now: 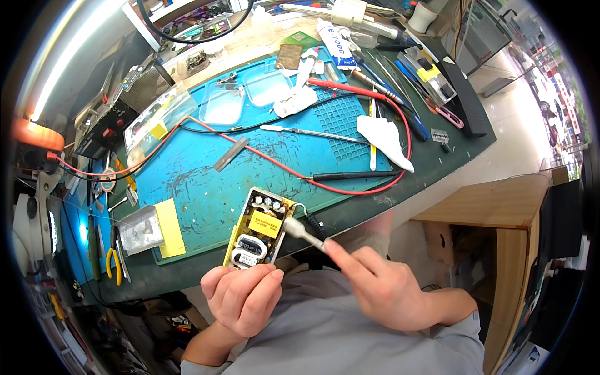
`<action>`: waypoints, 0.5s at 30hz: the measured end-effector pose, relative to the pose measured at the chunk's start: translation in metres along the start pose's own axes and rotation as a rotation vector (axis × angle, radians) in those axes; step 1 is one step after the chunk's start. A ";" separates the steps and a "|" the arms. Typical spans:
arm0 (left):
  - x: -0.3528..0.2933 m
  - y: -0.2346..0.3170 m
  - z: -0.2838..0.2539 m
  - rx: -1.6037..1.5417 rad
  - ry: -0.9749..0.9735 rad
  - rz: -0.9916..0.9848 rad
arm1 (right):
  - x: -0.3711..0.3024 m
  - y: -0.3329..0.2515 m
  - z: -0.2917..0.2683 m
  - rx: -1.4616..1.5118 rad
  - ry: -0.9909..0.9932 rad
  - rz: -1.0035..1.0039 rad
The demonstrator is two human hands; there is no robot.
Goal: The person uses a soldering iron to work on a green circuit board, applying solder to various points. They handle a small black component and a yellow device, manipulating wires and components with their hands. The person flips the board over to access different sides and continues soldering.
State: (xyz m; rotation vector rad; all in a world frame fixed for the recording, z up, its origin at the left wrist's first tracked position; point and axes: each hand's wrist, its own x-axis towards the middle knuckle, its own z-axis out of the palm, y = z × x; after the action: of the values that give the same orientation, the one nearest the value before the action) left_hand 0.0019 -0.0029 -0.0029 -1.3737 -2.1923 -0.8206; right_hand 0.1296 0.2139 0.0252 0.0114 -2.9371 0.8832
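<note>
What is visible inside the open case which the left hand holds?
Inside the case are a yellow block, small round parts with pale tops, and a dark part edged with white. The left hand hides the near end; whatever lies beneath these parts is covered.

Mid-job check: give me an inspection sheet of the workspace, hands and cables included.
Surface: scuffed blue mat on a green bench top.
Job's things: cased circuit board; pale-tipped stick tool.
Clutter: yellow paper, yellow-handled pliers, blue-and-white tube.
Hands: left hand grips the board's near end; right hand holds the tool, tip at the board's right edge, contact unclear.
Cables: red lead and black lead across the mat; black cord beside the board.
Surroundings: wooden cabinet at right; lit tube lamp upper left.
</note>
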 end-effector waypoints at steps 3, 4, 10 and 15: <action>-0.001 0.000 -0.003 0.002 0.002 -0.007 | 0.000 -0.003 -0.004 0.040 -0.023 0.003; 0.000 0.000 -0.003 0.000 0.002 -0.004 | 0.003 0.002 -0.001 0.069 0.021 0.010; 0.001 -0.001 -0.001 -0.007 -0.007 -0.005 | -0.001 -0.006 -0.005 0.045 -0.058 0.035; 0.000 -0.002 -0.003 0.002 -0.013 -0.001 | -0.002 -0.009 -0.003 0.041 -0.088 0.054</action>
State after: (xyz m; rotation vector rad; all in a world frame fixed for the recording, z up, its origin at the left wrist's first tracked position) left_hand 0.0002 -0.0052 -0.0013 -1.3800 -2.2033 -0.8121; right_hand 0.1319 0.2084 0.0329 -0.0274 -3.0127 0.9754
